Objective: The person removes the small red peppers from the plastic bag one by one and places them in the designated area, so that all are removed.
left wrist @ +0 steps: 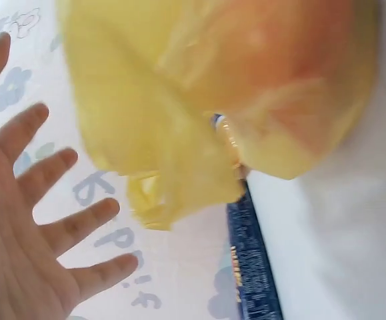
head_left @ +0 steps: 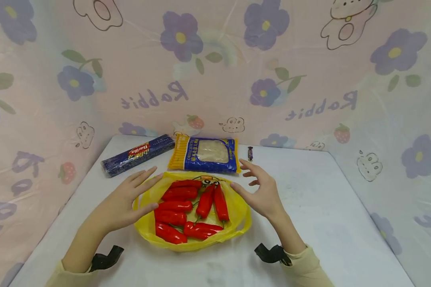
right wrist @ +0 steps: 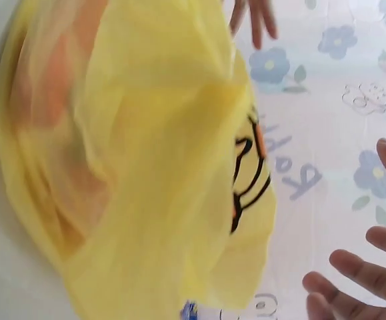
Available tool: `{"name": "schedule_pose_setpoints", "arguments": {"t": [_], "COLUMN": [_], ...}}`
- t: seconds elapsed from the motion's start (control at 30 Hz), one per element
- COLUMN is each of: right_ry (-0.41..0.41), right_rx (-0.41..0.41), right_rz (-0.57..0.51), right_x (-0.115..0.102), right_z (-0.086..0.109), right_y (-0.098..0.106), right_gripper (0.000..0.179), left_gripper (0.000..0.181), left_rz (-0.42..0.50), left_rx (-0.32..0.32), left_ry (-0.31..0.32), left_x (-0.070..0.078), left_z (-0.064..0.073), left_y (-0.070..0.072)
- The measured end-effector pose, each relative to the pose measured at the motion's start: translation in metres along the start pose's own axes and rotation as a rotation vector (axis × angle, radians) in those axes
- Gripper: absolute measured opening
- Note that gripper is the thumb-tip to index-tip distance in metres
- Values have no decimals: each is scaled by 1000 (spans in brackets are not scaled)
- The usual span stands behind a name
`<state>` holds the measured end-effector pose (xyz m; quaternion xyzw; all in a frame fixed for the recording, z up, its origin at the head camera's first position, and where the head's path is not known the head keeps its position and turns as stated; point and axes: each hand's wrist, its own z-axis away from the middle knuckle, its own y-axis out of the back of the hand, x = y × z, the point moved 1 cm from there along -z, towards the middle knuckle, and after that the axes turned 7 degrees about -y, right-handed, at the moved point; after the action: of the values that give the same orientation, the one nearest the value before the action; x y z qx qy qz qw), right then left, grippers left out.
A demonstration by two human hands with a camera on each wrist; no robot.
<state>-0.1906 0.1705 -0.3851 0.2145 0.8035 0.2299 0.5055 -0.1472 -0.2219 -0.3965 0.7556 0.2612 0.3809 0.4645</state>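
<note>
A yellow plastic bag (head_left: 242, 215) lies spread open on the table, with several red peppers (head_left: 201, 230) inside it. My left hand (head_left: 123, 201) hovers at the bag's left side, fingers spread and holding nothing. On the other side my right hand (head_left: 260, 191) is raised by the bag's upper right rim, its fingers loosely bent and nothing in them. In the left wrist view the left hand (left wrist: 33, 233) appears apart from the yellow bag (left wrist: 126, 87). The right wrist view has the right hand (right wrist: 359, 280) apart from the bag too.
Behind the bag lie a dark blue Barilla spaghetti pack (head_left: 138, 155) and a blue-and-yellow orecchiette pasta bag (head_left: 208, 154). A small dark wrapped candy (head_left: 250, 154) is farther right on the white table (head_left: 309, 207). Printed curtains (head_left: 215, 71) enclose the table at the back and sides.
</note>
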Motion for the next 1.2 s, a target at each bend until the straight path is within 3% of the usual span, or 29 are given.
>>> {"name": "schedule_pose_setpoints", "arguments": {"t": [0.13,0.23,0.37,0.5,0.77,0.9,1.07,1.2], "right_ry": [83,137,166,178,156,115,79,63], "right_rx": [-17,-85,-175,-212,-240,-296,-385,-386], "right_rz": [-38,-61,-80,-91,-41,-17,-10,35], "right_x": [-12,-16,-17,-16,-11,-10,-6,-1], "right_z": [7,11,16,16,14,15,15,14], "right_y": [-9,-19,-30,-36,-38,-41,-48,-51], "right_gripper": [56,48,44,42,40,40,42,42], "left_gripper": [70,69,72,76,75,78,88,94], "left_rz": [34,65,102,120,148,162,189,205], "left_rx": [-32,-34,-5,18,43,59,50,24], "left_ry": [-25,-24,-46,-77,-59,-33,-6,21], "left_x": [-2,-5,-10,-14,-23,-28,-33,-35], "left_z": [4,5,6,6,8,10,13,15], "left_y": [-10,-16,-24,-30,-41,-47,-53,-55]}}
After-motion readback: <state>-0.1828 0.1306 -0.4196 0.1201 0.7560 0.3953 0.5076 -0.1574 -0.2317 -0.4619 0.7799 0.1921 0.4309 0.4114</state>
